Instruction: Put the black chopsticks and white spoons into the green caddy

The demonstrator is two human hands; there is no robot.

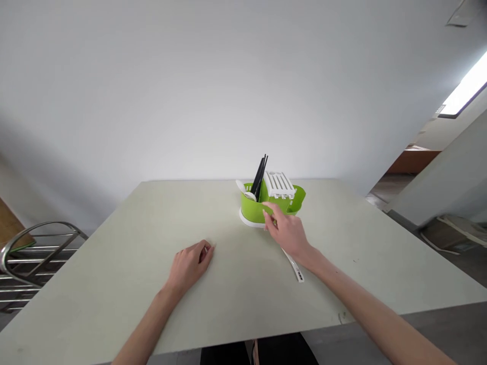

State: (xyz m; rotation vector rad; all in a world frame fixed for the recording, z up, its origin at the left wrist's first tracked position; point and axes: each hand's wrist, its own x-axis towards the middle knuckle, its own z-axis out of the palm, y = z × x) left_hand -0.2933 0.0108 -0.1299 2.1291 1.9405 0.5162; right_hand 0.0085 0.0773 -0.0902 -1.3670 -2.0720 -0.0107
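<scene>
Pale grey-green table (114,284) fills the view. The lime-green cutlery holder (253,209) sits toward the far edge, at 1 o'clock from the person. The right hand (289,233) is at its near rim, fingers narrow against the green wall; whether they grip cannot be told. The left hand (188,263), at 9 o'clock from the right, lies loosely curled and empty. A white strip (297,268) pokes out under the right wrist toward 5 o'clock. Black chopsticks (261,175) stand in the holder.
</scene>
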